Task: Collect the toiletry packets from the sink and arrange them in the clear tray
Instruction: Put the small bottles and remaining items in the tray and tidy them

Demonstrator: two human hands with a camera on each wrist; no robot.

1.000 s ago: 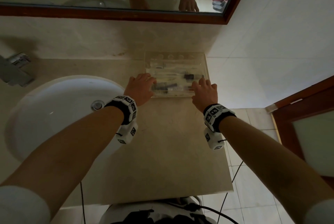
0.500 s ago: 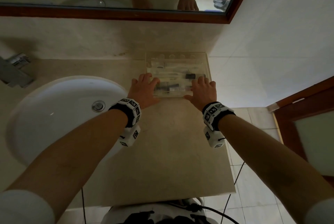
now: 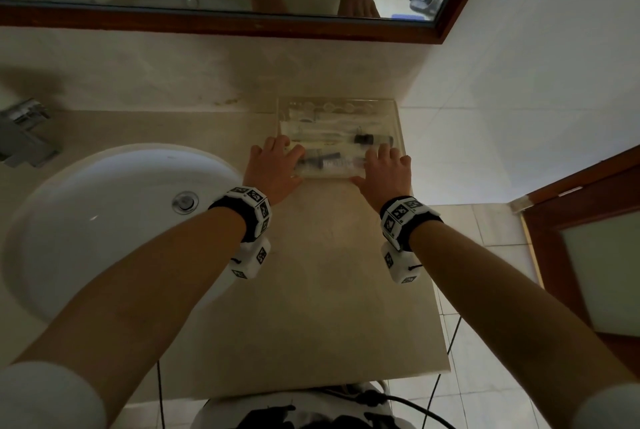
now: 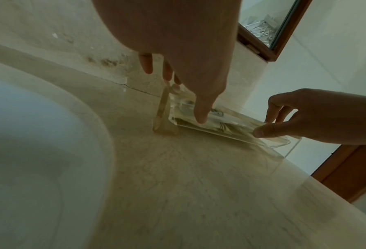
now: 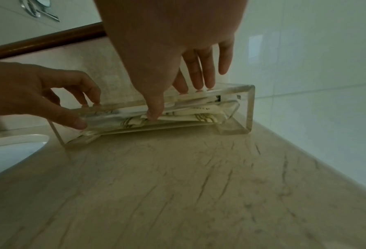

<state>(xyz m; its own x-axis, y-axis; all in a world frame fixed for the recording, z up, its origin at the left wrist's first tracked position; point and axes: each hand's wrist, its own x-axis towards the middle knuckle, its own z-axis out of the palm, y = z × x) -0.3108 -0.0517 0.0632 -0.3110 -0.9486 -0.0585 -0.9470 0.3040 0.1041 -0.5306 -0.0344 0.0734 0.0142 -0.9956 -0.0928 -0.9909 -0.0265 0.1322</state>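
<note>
The clear tray [image 3: 395, 123] stands at the back right of the beige counter, against the wall. Several toiletry packets [image 3: 329, 165] lie flat inside it, some with dark caps. My left hand [image 3: 273, 169] holds the tray's near left end, and my right hand [image 3: 382, 170] holds its near right end. In the left wrist view the left hand [image 4: 199, 101] has its thumb on the tray [image 4: 284, 151] over the packets [image 4: 227, 125], with the right hand [image 4: 267, 128] pinching alongside. In the right wrist view the right hand [image 5: 163, 96] and left hand [image 5: 71, 116] both pinch the tray [image 5: 250, 107] around the packets [image 5: 199, 116].
A white round sink [image 3: 86, 220] with a metal drain sits left of the tray, with a chrome faucet [image 3: 24, 137] at the far left. A wood-framed mirror [image 3: 207, 20] hangs above. The counter's right edge drops to a tiled floor beside a brown door [image 3: 588, 220].
My left hand has shifted slightly right along the tray's near edge and its fingers have closed on the rim. The tray and my right hand stay about where they were.
</note>
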